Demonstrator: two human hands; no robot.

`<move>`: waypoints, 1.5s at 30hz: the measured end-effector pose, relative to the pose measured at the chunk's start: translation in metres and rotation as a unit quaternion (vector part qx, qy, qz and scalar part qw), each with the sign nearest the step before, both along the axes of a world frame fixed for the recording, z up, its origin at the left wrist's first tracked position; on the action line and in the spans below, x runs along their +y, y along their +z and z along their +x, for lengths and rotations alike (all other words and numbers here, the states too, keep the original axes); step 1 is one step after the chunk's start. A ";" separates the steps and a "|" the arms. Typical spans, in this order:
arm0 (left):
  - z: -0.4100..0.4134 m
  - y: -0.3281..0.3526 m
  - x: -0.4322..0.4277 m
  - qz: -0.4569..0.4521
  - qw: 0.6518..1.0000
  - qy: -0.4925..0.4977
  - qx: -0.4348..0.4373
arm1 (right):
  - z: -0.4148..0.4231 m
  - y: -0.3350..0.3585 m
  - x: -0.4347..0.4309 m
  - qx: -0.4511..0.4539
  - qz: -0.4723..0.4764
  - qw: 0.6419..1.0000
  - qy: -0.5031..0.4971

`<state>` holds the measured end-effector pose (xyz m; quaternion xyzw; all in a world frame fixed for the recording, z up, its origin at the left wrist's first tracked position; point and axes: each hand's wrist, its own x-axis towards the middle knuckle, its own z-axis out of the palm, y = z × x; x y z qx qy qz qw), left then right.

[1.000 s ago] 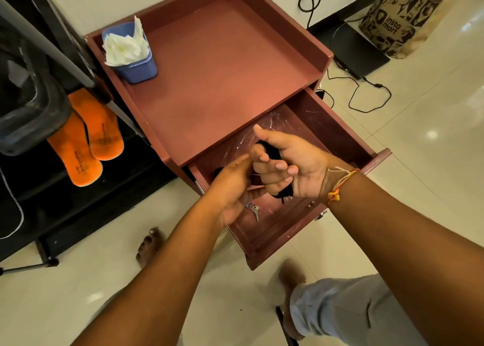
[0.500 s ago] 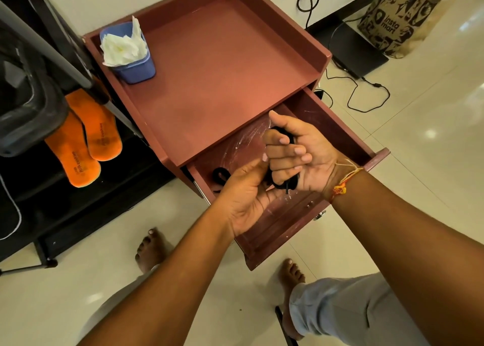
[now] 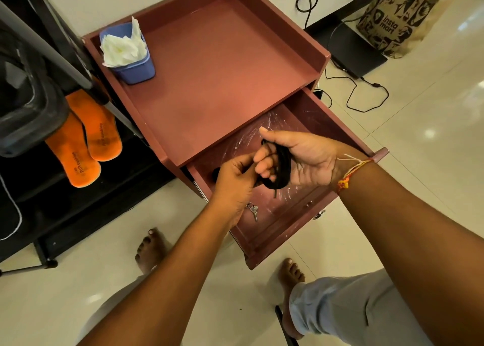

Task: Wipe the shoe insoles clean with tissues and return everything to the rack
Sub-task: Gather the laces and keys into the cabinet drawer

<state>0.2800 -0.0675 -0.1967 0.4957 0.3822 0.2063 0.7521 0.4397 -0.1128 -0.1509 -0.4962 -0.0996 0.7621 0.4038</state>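
Insoles (image 3: 103, 133) orange, flat; hands (image 3: 235, 180) (image 3: 306, 159) grip looped black cord (image 3: 281, 162).

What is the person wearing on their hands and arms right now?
No gloves on the left hand or right hand, and both forearms are bare, without sleeves. The right wrist carries a thin thread band of white, yellow and orange-red strands with a small knot.

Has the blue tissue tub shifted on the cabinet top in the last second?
No. The tissue tub still sits in the far left corner of the cabinet top, as before.
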 end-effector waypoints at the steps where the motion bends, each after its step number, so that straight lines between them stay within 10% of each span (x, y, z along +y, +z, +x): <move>1: 0.000 -0.001 0.001 0.005 1.000 0.008 0.008 | 0.002 -0.001 0.000 -0.015 -0.009 1.000 0.004; 18: 0.007 -0.018 -0.015 0.230 0.955 -0.010 0.186 | -0.046 -0.036 0.018 -0.254 -0.044 0.948 -0.188; 28: 0.009 -0.026 -0.017 0.187 0.963 -0.041 0.189 | -0.040 -0.040 0.013 -0.191 -0.060 0.961 -0.193; 38: 0.022 -0.032 -0.012 -0.102 0.987 0.093 0.077 | -0.022 -0.048 0.006 -0.194 -0.063 0.959 -0.195; 45: 0.029 -0.051 -0.023 0.132 0.966 0.006 0.221 | -0.028 -0.062 0.001 -0.425 -0.045 0.904 -0.019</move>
